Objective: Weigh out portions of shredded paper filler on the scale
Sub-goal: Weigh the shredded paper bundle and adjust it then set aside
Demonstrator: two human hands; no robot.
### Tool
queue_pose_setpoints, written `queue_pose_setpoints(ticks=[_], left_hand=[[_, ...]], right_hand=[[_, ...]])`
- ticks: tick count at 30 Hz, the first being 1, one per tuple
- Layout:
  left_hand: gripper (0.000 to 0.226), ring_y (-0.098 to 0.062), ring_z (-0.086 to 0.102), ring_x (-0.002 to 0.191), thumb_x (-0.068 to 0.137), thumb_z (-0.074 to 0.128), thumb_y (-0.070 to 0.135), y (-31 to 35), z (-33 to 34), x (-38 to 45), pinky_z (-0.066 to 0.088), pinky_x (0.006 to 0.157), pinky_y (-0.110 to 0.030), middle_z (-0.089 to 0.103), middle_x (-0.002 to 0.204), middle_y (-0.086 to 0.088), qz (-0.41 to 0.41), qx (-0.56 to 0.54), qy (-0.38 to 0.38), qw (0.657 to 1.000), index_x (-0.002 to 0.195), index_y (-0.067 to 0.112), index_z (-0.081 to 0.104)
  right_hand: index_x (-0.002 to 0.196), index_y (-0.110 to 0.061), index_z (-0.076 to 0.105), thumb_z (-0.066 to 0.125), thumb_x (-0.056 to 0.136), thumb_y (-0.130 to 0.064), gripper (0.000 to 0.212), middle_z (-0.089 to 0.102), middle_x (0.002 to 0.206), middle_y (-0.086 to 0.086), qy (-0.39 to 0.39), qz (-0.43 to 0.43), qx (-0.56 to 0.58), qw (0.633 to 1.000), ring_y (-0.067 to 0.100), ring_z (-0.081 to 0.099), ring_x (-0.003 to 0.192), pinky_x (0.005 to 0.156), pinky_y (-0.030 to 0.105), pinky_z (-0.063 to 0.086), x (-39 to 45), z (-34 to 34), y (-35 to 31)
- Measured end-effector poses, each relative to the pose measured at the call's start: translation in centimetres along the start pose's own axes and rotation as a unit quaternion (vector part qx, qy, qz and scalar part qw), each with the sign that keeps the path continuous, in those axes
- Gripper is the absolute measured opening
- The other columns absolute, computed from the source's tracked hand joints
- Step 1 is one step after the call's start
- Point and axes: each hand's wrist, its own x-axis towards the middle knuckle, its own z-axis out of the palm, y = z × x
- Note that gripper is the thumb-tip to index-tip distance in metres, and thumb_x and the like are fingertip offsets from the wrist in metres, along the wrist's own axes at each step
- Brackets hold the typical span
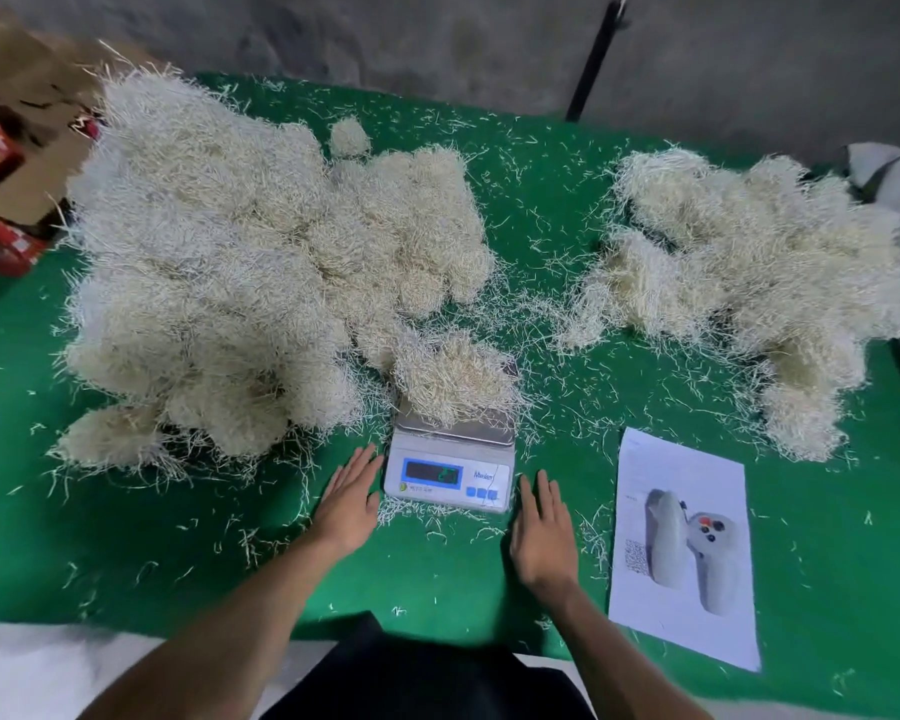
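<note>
One filler point(455, 376) clump on scale point(450, 459): light, springy, sheds; scoop from beneath. Both hands point(352, 504) point(544, 537) flat on tabletop point(567, 200), fingers straight, holding nothing.

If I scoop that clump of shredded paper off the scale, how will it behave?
The clump is probably very light and springy. Strands overhang the scale pan, so bits will likely shed, as on the green cloth.

Pale shredded paper clump point(455, 379) heaped on white scale point(450, 467)

Shiny metal scale pan point(489, 427), matt green felt point(567, 200)
</note>
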Motion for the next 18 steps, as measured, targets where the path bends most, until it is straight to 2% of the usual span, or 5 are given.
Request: queue_pose_setpoints(ticks=[3,10,18], left_hand=[[0.068,-0.004,-0.012,0.151,0.104,0.043,0.011,0.6,0.7,-0.3,-0.008,0.125,-0.032,-0.008,0.166,0.011,-0.018,0.010,0.021,1.000,0.161,0.023,0.008],[0.066,-0.005,-0.014,0.151,0.105,0.038,0.013,0.6,1.2,-0.8,-0.008,0.126,-0.034,-0.010,0.166,0.010,-0.022,0.035,0.017,0.999,0.160,0.026,0.003],[0.064,-0.004,-0.006,0.153,0.105,0.042,0.014,1.0,1.2,-1.0,-0.005,0.126,-0.033,-0.001,0.167,0.011,-0.037,0.029,0.044,0.998,0.161,0.025,0.013]], right_hand=[[0.165,-0.019,-0.001,0.022,0.110,-0.034,0.061,-0.015,0.169,0.009,-0.006,0.003,-0.013,1.000,0.025,-0.015,0.157,0.128,0.041,-0.005,0.2,0.0,0.0],[0.165,-0.020,0.000,0.023,0.110,-0.036,0.062,-0.015,0.170,0.008,-0.003,0.019,-0.006,1.000,0.024,-0.014,0.157,0.130,0.044,0.002,0.1,0.3,-0.1],[0.164,-0.021,0.018,0.031,0.109,-0.033,0.057,-0.001,0.172,0.003,0.044,-0.003,0.065,0.997,0.019,-0.005,0.159,0.128,0.037,-0.005,-0.8,1.0,0.4]])
